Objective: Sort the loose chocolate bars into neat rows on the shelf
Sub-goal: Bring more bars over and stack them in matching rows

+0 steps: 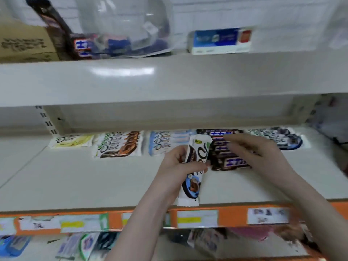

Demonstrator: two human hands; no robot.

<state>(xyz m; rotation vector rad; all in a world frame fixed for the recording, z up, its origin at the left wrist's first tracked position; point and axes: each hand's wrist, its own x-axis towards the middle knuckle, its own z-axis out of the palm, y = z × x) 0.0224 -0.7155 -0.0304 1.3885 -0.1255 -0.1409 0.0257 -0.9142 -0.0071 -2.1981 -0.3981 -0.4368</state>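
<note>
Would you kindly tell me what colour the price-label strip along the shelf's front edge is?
Orange, with white and yellow paper tags on it; the price-label strip shows in the head view.

glossy wrappers [194, 162], smooth shelf [94, 178]

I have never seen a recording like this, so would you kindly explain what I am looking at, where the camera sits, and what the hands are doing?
There is no machine here: a person wears a wide-angle camera on the head, so this single picture looks forward and down at their own two bare hands in front of a shop shelf. The left hand grips a white chocolate bar in a long wrapper. The right hand reaches with relaxed fingers onto a row of dark brown bars. Further back lie neat rows of white-wrapped bars: a yellowish row, a brown-printed row, a pale blue row and a dark-printed row. The picture is blurred, so the labels cannot be read.
</note>
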